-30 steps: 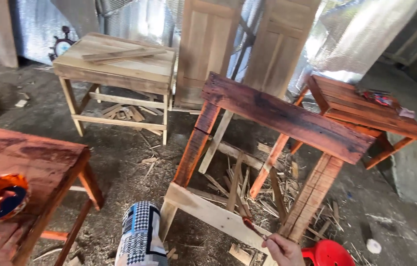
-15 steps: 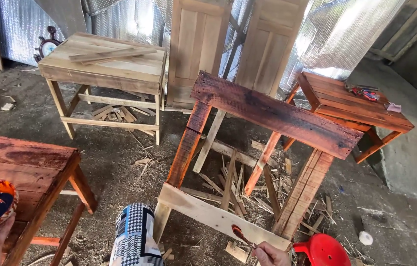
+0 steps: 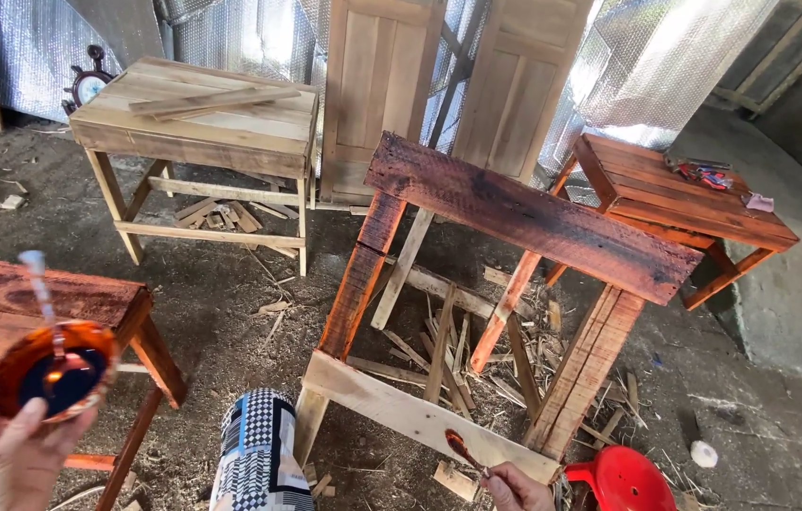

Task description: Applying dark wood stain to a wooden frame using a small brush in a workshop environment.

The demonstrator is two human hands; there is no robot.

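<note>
Head view: the left hand (image 3: 13, 459) sits at the lower left edge, its fingers (image 3: 27, 416) curled up around a clear bowl of dark red-brown stain (image 3: 53, 369); a thin stick (image 3: 41, 289) stands tilted in the liquid. The right hand (image 3: 515, 487) is at the bottom edge, fingers clenched on a small brush (image 3: 463, 447) whose wet, reddish tip rests on the pale lower rail (image 3: 392, 407) of the half-stained wooden table (image 3: 524, 213) in the middle of the scene. That table serves as the landmark: its tabletop and its legs are already dark red-brown, while the low rail and the slanted brace behind it are bare pale wood. Under and around its legs lie wood scraps and shavings (image 3: 448, 341) on the dirt floor (image 3: 231, 293). Left of it, just behind the bowl, stands a stained red table (image 3: 3, 303). Behind it to the left stands an unstained pale table (image 3: 202, 118) with loose slats on top and offcuts beneath. Directly behind it two pale wooden door panels (image 3: 382, 85) lean against a silver foil wall (image 3: 628, 66). To its right is a smaller stained table (image 3: 695, 199) carrying a few small items. Just in front of it, near the right hand, is a red plastic stool (image 3: 623, 478), and toward the lower left a knee in black-and-white patterned cloth (image 3: 254, 459)
</note>
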